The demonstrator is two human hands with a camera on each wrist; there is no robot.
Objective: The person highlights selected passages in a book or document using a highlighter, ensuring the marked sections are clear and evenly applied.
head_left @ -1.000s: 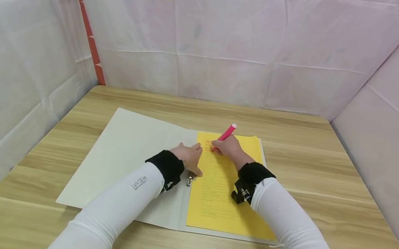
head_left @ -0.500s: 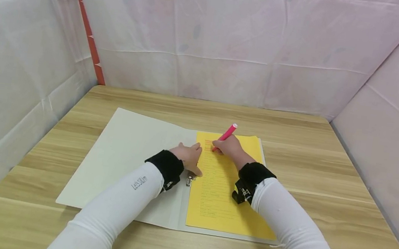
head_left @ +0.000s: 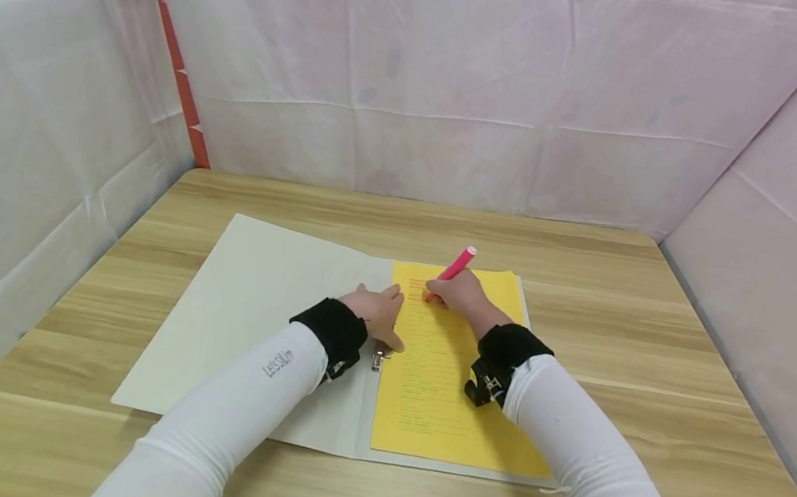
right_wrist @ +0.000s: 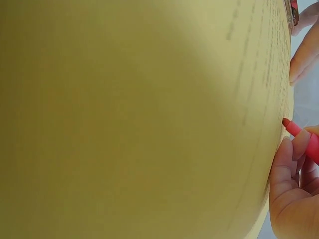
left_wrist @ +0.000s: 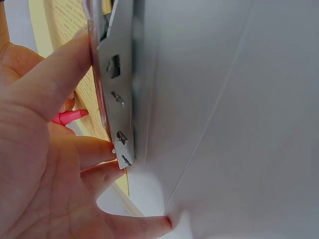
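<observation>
A pale open folder (head_left: 246,312) lies on the wooden table, with a yellow printed sheet (head_left: 433,387) on its right half. My right hand (head_left: 463,297) grips a pink marker (head_left: 453,267), its tip down on the upper lines of the sheet (right_wrist: 149,119); the marker tip (right_wrist: 290,126) shows in the right wrist view. My left hand (head_left: 380,316) rests flat at the sheet's left edge, fingers spread by the metal clip (left_wrist: 115,84) on the folder's spine (left_wrist: 209,99). The marker (left_wrist: 70,117) shows beyond those fingers.
The wooden table (head_left: 659,333) is enclosed by white cloth walls on the left, back and right. A red strip (head_left: 182,77) runs up the back left corner. Bare wood lies around the folder on all sides.
The right hand and marker have shifted very slightly to the right along the top lines. The left hand has stayed put.
</observation>
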